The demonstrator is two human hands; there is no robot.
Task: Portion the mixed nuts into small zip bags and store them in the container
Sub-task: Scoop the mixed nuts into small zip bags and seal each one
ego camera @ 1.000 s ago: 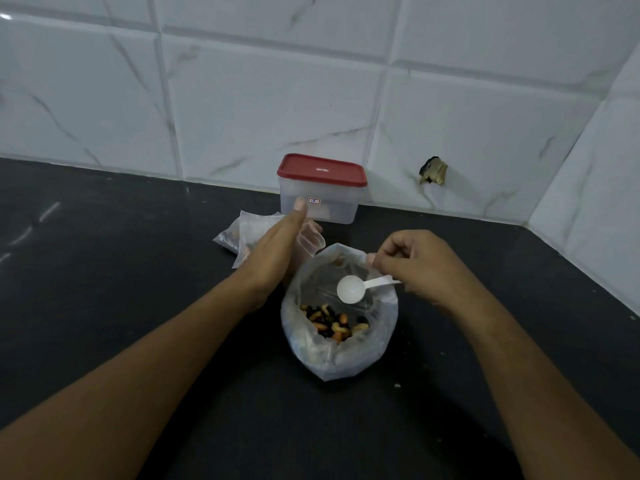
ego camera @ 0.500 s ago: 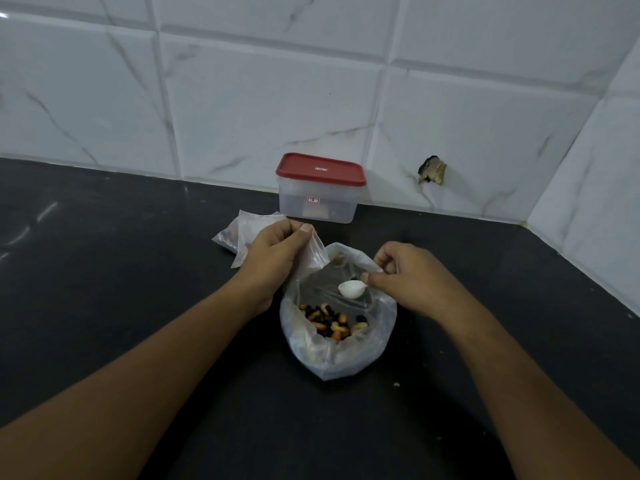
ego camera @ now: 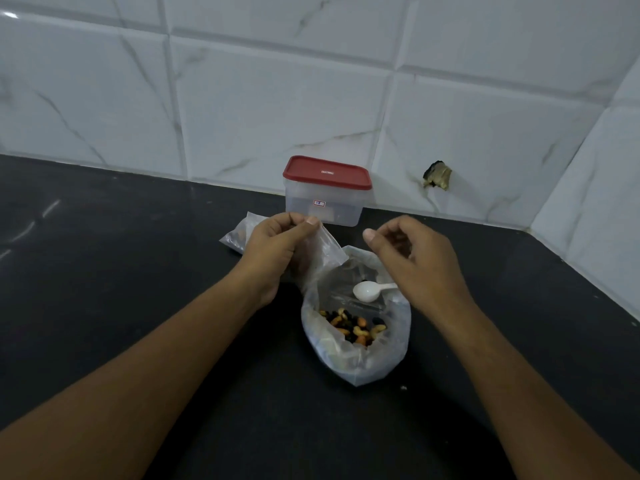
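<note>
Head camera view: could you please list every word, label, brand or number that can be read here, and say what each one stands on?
Small white print on the red lid: too small to read.
Red-edged sticker on the front wall of the container: its characters are too blurred to read.
No other writing shows in this view, so nothing here can be quoted.

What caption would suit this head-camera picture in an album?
Left hand pinches a small zip bag; white spoon rests in the nut bag, right hand empty.
</note>
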